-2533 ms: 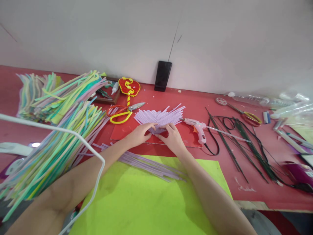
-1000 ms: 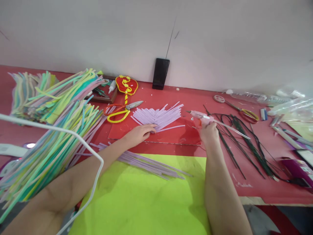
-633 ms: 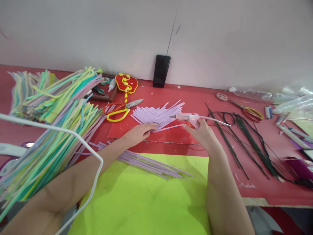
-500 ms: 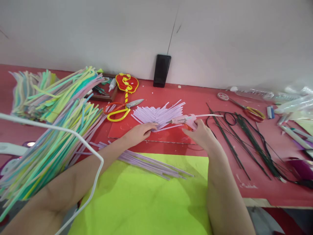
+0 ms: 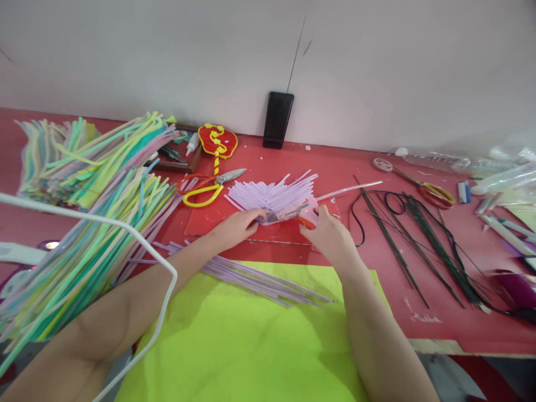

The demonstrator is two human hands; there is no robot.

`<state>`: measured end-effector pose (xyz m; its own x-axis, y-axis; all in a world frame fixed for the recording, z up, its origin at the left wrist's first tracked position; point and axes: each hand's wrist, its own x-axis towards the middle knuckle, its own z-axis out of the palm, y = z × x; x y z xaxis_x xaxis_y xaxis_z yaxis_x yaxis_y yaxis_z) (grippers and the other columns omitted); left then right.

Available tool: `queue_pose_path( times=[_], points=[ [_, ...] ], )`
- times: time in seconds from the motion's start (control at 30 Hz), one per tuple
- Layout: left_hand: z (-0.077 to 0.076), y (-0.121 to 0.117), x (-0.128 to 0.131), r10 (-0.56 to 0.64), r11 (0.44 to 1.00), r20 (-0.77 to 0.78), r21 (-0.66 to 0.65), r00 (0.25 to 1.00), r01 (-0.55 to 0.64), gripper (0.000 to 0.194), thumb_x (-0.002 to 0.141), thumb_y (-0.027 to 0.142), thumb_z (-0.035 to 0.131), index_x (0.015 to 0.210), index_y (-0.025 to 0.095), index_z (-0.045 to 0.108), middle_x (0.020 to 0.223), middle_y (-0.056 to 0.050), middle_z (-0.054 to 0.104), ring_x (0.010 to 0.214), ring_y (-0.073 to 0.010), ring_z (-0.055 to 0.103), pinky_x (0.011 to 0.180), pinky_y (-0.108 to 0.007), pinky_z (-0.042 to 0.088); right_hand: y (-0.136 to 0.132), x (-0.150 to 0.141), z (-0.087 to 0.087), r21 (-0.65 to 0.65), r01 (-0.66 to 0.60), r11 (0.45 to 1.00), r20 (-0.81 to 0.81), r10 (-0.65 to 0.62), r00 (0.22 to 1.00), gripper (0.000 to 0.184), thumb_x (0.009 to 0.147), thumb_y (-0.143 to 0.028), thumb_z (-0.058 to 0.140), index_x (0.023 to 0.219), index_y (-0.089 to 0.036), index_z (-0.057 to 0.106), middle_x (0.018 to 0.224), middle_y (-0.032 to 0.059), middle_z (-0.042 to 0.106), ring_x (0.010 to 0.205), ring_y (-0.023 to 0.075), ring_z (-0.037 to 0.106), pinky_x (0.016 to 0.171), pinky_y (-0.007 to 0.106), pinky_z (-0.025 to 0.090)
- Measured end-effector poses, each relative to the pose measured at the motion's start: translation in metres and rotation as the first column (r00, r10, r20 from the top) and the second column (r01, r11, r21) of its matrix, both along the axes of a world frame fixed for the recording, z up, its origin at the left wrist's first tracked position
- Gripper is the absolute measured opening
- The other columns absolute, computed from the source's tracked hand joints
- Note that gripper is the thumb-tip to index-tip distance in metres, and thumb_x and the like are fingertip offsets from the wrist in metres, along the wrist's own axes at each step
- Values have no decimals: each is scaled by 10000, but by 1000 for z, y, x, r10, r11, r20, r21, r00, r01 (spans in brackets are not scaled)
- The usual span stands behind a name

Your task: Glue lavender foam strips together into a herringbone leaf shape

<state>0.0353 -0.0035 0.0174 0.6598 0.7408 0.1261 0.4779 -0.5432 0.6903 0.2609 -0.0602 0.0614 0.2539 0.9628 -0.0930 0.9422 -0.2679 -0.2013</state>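
Observation:
A fan of short purple pipe cleaners (image 5: 268,192) lies in a V pattern on a red board (image 5: 209,220). At its lower edge, my left hand (image 5: 243,224) has its fingers and thumb closed on the pipe cleaners. My right hand (image 5: 329,231) is wrapped round a pink glue gun (image 5: 299,210), a clear glue stick (image 5: 352,191) jutting from its back. The gun's nozzle is down among the purple stems, close to my left fingertips. Several long purple pipe cleaners (image 5: 259,282) rest on a yellow-green sheet (image 5: 251,335) nearer me.
Bundles of coloured pipe cleaners (image 5: 104,245) fill the left side. Scissors (image 5: 209,187) lie beside the board, a black phone (image 5: 278,120) leans on the wall. Dark green stems (image 5: 435,245), a black cable (image 5: 355,223) and second scissors (image 5: 435,192) are on the right. A white bar (image 5: 138,240) crosses the lower left.
My right hand has moved left and slightly down with the glue gun, bringing its nozzle closer to my left fingers. The glue stick now tilts up more. My left hand has barely shifted.

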Motion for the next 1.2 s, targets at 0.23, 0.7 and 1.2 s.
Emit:
queue_pose_path(
  times=[0.23,0.7,1.2],
  points=[
    [-3,0,-1,-5,1000,9,3,1000,5,292,823,95,434,1061,228,539,1264,-19,605,1131,-171,593,990,-340,450,-3,-3,1,30,-25,999,18,25,1000,377,801,-348,507,1123,-157,461,974,143,662,878,295,649,626,316,414],
    [0,0,0,10,1000,-16,-1,1000,-10,287,827,106,430,1068,213,543,1203,-32,635,1073,-177,621,958,-334,465,-7,-1,-2,110,-68,992,-14,69,997,330,797,-301,529,1094,-168,470,1059,137,663,905,275,652,660,315,440],
    [-4,1,-1,-3,1000,-2,15,1000,3,274,831,102,432,1053,219,543,1161,-23,645,1061,-170,618,954,-328,462,-8,-2,-1,111,-59,992,-50,65,997,343,792,-303,512,1108,-172,479,1068,134,656,883,278,648,661,330,441]
  ],
)
